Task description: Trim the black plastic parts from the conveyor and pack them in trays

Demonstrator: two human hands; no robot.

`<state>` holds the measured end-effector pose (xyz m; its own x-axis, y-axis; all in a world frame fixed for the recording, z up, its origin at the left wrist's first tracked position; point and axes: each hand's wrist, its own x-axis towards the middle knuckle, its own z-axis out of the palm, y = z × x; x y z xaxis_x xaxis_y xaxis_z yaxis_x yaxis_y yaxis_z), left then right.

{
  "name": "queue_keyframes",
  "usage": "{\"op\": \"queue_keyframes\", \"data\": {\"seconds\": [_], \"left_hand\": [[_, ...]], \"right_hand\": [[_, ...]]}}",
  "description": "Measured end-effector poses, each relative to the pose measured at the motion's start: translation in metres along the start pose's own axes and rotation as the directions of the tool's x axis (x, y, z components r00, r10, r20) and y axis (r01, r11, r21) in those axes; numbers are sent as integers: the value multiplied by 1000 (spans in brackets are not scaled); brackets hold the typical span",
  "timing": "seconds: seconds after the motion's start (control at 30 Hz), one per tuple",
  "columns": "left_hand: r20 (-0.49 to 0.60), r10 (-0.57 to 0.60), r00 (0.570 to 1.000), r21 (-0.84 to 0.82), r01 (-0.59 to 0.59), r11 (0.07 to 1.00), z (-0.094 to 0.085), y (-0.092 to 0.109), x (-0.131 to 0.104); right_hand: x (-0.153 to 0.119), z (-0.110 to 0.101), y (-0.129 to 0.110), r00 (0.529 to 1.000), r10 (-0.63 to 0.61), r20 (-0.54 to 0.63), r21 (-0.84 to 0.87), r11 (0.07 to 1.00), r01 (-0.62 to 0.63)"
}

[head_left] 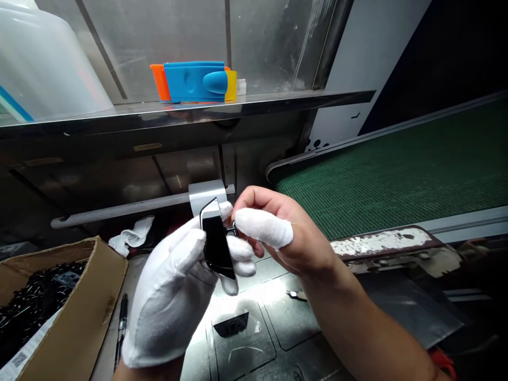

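A glossy black trapezoid-shaped piece (216, 238), with a bright reflection near its top, stands tilted in my left hand (170, 296), which wears a white glove and grips it between thumb and fingers. My right hand (293, 233) is bare except for a white cover on the thumb. Its thumb and fingers pinch a small dark ring-like part (233, 229) at the right edge of the black piece; whether the two are joined I cannot tell. Below the hands, a similar dark trapezoid piece (231, 325) lies on the shiny worktop (254, 360).
At left, a cardboard box (93, 296) holds many small black parts, with a pen (121, 328) beside it. Behind are a white roll (206, 194) on a rod and a shelf (273, 106) bearing a blue tape dispenser (194, 82). A green conveyor belt (397, 169) runs at right.
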<state>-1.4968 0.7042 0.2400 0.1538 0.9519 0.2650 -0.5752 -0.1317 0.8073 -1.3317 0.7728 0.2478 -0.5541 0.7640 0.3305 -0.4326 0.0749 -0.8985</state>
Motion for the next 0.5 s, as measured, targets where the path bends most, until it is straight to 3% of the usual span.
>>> {"op": "queue_keyframes", "data": {"seconds": [0.5], "left_hand": [[11, -21, 1000, 56, 20, 998, 1, -1, -6]], "right_hand": [[-4, -1, -2, 999, -39, 24, 12, 999, 39]]}}
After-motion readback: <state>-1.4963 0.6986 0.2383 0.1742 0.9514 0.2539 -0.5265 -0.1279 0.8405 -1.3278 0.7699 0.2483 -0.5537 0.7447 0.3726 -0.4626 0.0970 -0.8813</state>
